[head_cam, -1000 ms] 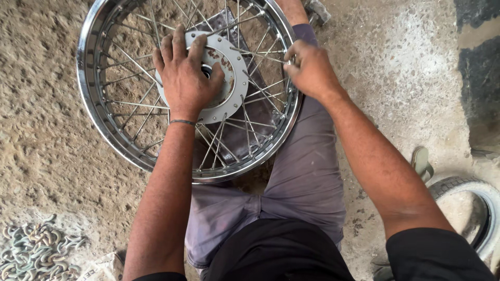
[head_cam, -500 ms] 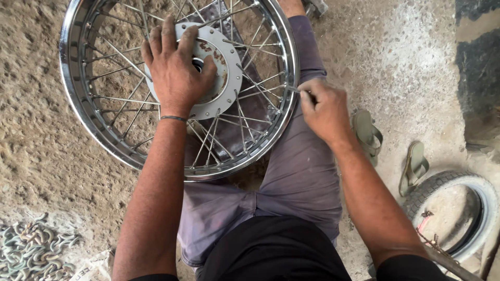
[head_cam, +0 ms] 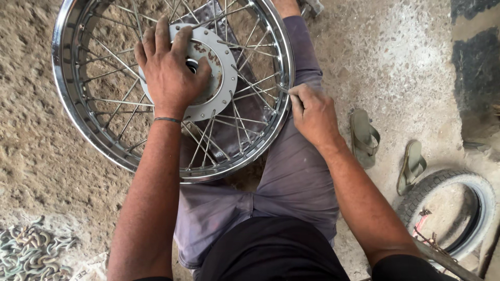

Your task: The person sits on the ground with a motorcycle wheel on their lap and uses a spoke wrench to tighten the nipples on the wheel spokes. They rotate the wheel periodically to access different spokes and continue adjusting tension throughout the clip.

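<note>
Wheel [head_cam: 172,88] rests across my lap: left hand [head_cam: 169,73] spreads flat on the hub [head_cam: 216,65]; right hand [head_cam: 312,112] pinches a spoke [head_cam: 260,83] at the rim; I'd steady both.

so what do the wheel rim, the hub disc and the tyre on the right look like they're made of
Wheel rim: looks like chromed or polished steel, with bright mirror-like reflections.
Hub disc: seemingly bare metal, matt grey with rusty brown spots.
Tyre: probably rubber, dull black with a dusty grey sidewall.
</note>
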